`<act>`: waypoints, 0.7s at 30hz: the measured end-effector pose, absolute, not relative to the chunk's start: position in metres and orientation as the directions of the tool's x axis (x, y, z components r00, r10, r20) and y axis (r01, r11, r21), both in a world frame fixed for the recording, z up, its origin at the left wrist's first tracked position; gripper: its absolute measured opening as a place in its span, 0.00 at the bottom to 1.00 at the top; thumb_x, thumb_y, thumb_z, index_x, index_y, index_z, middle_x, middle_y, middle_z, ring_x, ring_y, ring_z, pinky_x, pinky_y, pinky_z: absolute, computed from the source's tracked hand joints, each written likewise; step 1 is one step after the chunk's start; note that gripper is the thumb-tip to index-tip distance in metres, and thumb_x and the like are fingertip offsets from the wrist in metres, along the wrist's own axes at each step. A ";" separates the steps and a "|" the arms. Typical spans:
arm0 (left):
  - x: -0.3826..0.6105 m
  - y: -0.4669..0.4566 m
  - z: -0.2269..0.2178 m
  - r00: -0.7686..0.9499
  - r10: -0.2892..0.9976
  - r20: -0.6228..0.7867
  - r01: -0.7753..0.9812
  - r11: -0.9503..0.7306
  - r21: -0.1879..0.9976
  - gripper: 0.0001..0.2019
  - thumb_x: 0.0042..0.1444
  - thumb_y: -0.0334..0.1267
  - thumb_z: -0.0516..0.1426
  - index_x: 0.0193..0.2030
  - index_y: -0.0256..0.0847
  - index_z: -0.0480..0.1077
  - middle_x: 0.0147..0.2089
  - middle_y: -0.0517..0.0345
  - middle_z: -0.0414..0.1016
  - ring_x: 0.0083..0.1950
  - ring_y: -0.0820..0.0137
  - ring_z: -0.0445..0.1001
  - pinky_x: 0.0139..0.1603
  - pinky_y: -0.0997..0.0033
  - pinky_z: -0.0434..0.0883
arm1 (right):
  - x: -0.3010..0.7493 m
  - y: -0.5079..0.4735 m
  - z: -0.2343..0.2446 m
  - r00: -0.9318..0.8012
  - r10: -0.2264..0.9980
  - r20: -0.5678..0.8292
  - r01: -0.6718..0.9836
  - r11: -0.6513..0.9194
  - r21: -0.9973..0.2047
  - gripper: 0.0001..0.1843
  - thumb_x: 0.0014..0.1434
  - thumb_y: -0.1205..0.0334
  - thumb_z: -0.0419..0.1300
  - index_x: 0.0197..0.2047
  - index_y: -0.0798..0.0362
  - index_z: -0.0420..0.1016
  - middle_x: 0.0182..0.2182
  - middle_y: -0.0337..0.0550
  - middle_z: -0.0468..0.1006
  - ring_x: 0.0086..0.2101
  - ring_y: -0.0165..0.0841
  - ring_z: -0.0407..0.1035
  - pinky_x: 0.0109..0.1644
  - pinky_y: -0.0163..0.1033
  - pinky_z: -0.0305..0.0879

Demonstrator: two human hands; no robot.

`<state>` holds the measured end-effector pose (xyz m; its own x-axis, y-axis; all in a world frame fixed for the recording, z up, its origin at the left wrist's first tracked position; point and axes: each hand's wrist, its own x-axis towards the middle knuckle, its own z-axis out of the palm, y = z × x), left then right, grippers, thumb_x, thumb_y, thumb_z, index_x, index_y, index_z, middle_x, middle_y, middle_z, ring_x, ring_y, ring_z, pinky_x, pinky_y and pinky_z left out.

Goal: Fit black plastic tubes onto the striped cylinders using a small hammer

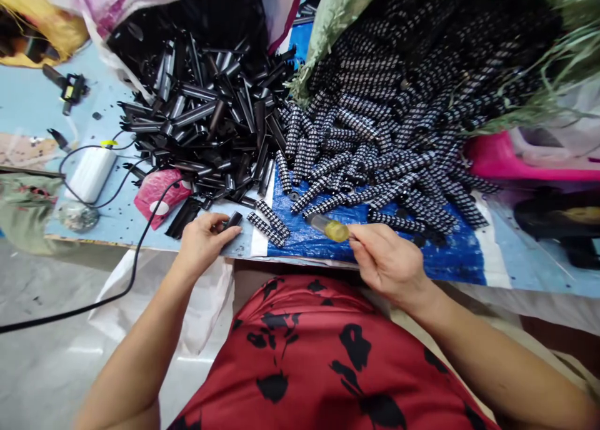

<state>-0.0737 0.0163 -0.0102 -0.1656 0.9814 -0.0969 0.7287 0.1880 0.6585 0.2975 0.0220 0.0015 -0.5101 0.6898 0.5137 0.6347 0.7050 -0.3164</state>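
My left hand [202, 241] grips a short black plastic tube [231, 220] at the table's front edge. My right hand [387, 261] holds a small clear tool with a yellow end [330, 228], its tip pointing left over the blue sheet [450, 258]. Between the hands lie two black tubes with white dotted patterns [268, 224]. Behind them, a pile of plain black tubes [210, 117] spills from a bag. To its right, a bigger pile of dotted tubes [398, 117] spreads out of a green sack.
A white cylinder [91, 172] with a black cable [117, 280] sits at the left, beside a pink bag [157, 195]. A small black device [70, 89] lies farther back. A pink container [510, 158] stands at the right. My red patterned clothing fills the foreground.
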 end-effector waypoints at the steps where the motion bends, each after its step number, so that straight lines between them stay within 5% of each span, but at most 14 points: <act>1: -0.073 0.018 -0.010 -0.176 0.974 -0.141 0.691 0.225 0.687 0.20 0.50 0.54 0.68 0.41 0.41 0.81 0.29 0.61 0.71 0.30 0.71 0.67 0.33 0.69 0.63 | 0.282 0.027 0.008 -0.524 0.683 0.509 0.584 0.723 -0.368 0.13 0.71 0.69 0.58 0.57 0.59 0.73 0.40 0.47 0.79 0.37 0.32 0.73 0.44 0.36 0.69; 6: -0.069 0.016 -0.015 -0.210 0.961 -0.181 0.596 0.273 0.756 0.21 0.49 0.56 0.69 0.40 0.40 0.79 0.29 0.62 0.68 0.30 0.72 0.65 0.32 0.71 0.61 | 0.210 0.059 0.024 -0.634 0.664 0.395 0.558 0.747 -0.361 0.18 0.77 0.58 0.50 0.42 0.56 0.78 0.31 0.43 0.76 0.30 0.31 0.69 0.35 0.37 0.63; 9: -0.069 0.014 -0.019 -0.204 0.959 -0.195 0.567 0.279 0.775 0.21 0.50 0.56 0.69 0.39 0.40 0.78 0.27 0.62 0.67 0.29 0.72 0.63 0.31 0.72 0.60 | 0.182 0.074 0.025 -0.637 0.646 0.422 0.550 0.764 -0.338 0.24 0.78 0.56 0.43 0.46 0.58 0.78 0.34 0.47 0.78 0.33 0.33 0.70 0.37 0.38 0.63; 14: -0.074 0.022 -0.017 -0.162 0.960 -0.227 0.556 0.279 0.783 0.18 0.49 0.53 0.68 0.33 0.40 0.75 0.25 0.63 0.65 0.27 0.73 0.61 0.29 0.72 0.57 | 0.162 0.078 0.030 -0.745 0.643 0.177 0.606 0.763 -0.223 0.22 0.77 0.55 0.47 0.40 0.56 0.78 0.31 0.46 0.77 0.28 0.33 0.67 0.31 0.41 0.53; 18: -0.084 0.038 -0.011 -0.060 0.942 -0.332 0.573 0.304 0.761 0.20 0.41 0.52 0.71 0.30 0.40 0.71 0.24 0.64 0.67 0.27 0.73 0.62 0.28 0.72 0.57 | 0.159 0.061 0.031 -0.752 0.487 0.445 0.431 0.873 -0.227 0.20 0.77 0.56 0.48 0.45 0.57 0.79 0.30 0.45 0.75 0.29 0.33 0.67 0.34 0.41 0.57; 21: -0.083 0.050 -0.008 -0.021 0.916 -0.400 0.597 0.333 0.730 0.22 0.38 0.52 0.72 0.29 0.41 0.68 0.23 0.65 0.65 0.25 0.73 0.61 0.27 0.72 0.55 | 0.154 0.046 0.026 -0.809 0.400 0.431 0.336 0.916 -0.220 0.18 0.76 0.59 0.50 0.41 0.56 0.78 0.27 0.43 0.74 0.27 0.32 0.65 0.33 0.41 0.56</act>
<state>-0.0833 0.0497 -0.0081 -0.0211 0.9161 -0.4004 0.5973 0.3327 0.7298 0.1538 0.0461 0.0264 -0.8088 0.4005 0.4307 0.3363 0.9157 -0.2200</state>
